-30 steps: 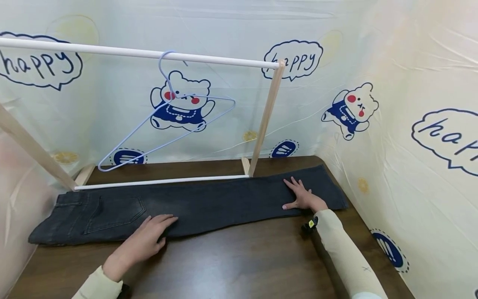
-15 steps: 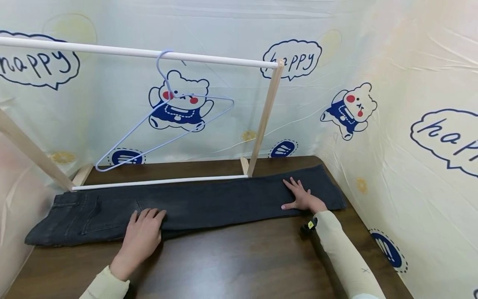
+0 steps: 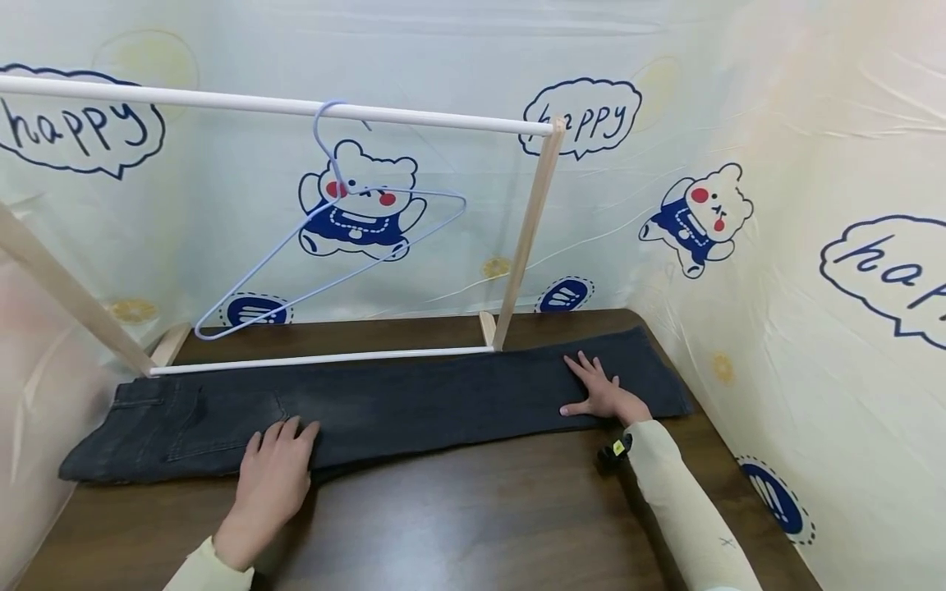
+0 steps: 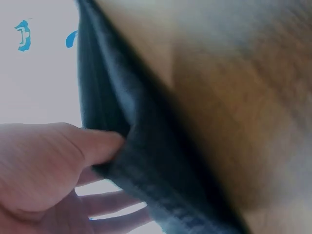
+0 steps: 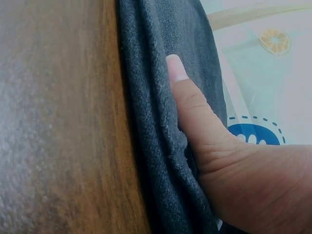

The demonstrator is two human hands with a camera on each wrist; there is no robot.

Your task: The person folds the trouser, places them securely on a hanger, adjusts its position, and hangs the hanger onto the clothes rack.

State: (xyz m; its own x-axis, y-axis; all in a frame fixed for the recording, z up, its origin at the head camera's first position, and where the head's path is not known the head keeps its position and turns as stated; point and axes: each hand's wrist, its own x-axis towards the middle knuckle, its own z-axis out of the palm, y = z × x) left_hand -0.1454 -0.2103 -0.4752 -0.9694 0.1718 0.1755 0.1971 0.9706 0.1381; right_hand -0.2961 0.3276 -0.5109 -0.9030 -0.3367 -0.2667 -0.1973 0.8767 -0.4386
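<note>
Dark jeans (image 3: 414, 406), folded lengthwise, lie across the table with the waist and back pocket at the left. My left hand (image 3: 269, 476) is at their front edge below the pocket. In the left wrist view its thumb (image 4: 105, 146) is tucked under a layer of the denim (image 4: 146, 146) and the fingers lie on the other side, pinching the cloth. Near the leg hems, my right hand (image 3: 602, 394) rests spread on the denim. Its thumb (image 5: 192, 105) lies straight along the folded layers in the right wrist view.
Behind the jeans stands a rack with a white top rail (image 3: 244, 100), a wooden post (image 3: 528, 234) and a low white bar (image 3: 325, 359). A light blue hanger (image 3: 254, 269) hangs from the rail. Printed sheeting (image 3: 783, 328) encloses the brown table (image 3: 473, 525).
My left hand has turned and shifted left along the front edge, from lying across the jeans to pinching that edge. The right hand has stayed in place.
</note>
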